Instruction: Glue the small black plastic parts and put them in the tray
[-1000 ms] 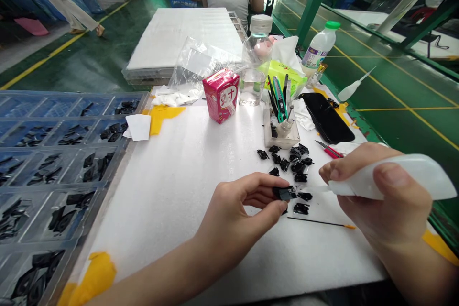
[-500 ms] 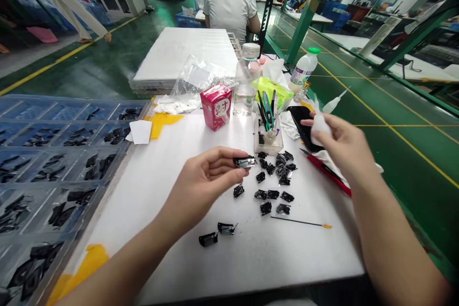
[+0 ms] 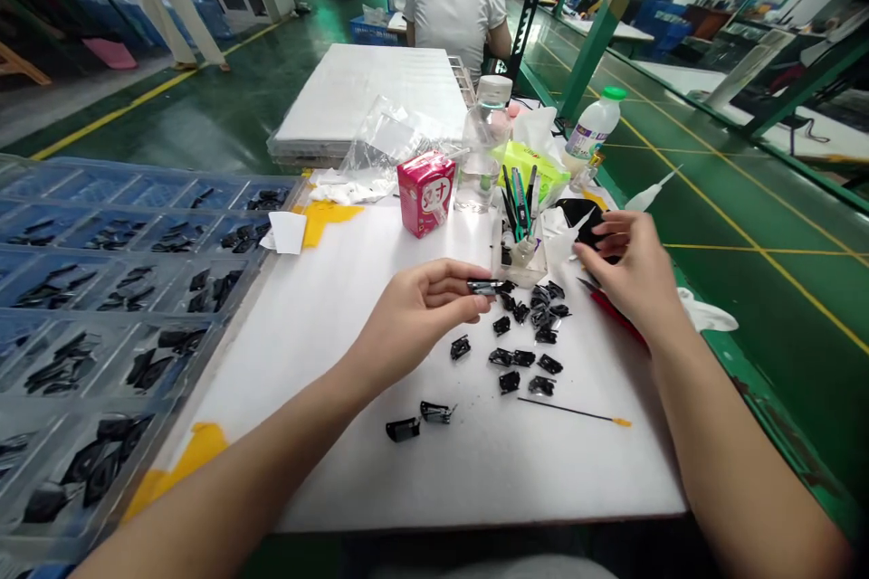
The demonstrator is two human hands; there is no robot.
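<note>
White foam worktop (image 3: 319, 362) on a factory floor. I see the left hand (image 3: 414, 317) pinching a small black clip (image 3: 484, 287) between thumb and fingertips, just beside a clear pen holder (image 3: 520, 264). Right hand (image 3: 628, 270) sits loosely curled over a black phone (image 3: 568, 212); can't tell if it grips anything. Loose black clips (image 3: 526, 353) lie scattered below; more fill a blue tray (image 3: 136, 190) on the left.
</note>
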